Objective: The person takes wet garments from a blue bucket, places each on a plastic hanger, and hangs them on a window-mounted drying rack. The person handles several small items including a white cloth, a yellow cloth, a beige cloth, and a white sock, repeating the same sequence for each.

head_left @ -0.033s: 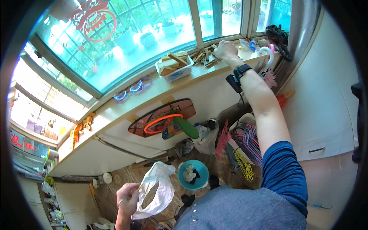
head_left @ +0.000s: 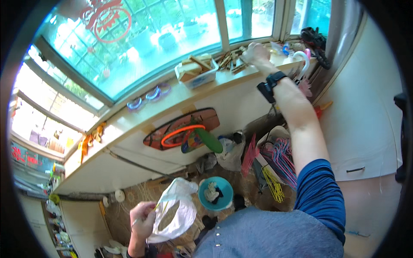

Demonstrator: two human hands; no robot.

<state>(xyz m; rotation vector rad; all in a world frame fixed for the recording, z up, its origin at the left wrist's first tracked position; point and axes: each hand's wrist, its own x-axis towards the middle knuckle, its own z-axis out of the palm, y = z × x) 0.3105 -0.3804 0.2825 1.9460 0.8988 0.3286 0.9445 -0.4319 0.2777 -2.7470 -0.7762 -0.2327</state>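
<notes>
My left hand (head_left: 143,220) is closed on the rim of a white plastic bag (head_left: 184,221), which hangs with its mouth spread wide. My right hand (head_left: 257,55) reaches far out over the window sill (head_left: 167,98). Its fingers are curled down beside a pile of loose wood pieces (head_left: 235,64); what they hold, if anything, is hidden. A black strap device (head_left: 270,85) is on my right wrist. Left of that pile stands a white plastic box (head_left: 201,79) heaped with wooden blocks (head_left: 195,66).
Swim goggles (head_left: 152,94) lie farther left on the sill; a white curved handle (head_left: 304,60) and a black shoe (head_left: 314,41) are at its right end. Below are a small basketball hoop (head_left: 183,131), a blue basin (head_left: 216,193) holding cloth, and several hangers (head_left: 277,157).
The view has shifted slightly. My right hand has lifted a little at the wood pile, with its wrist turned slightly. My left hand keeps hold of the plastic bag.
</notes>
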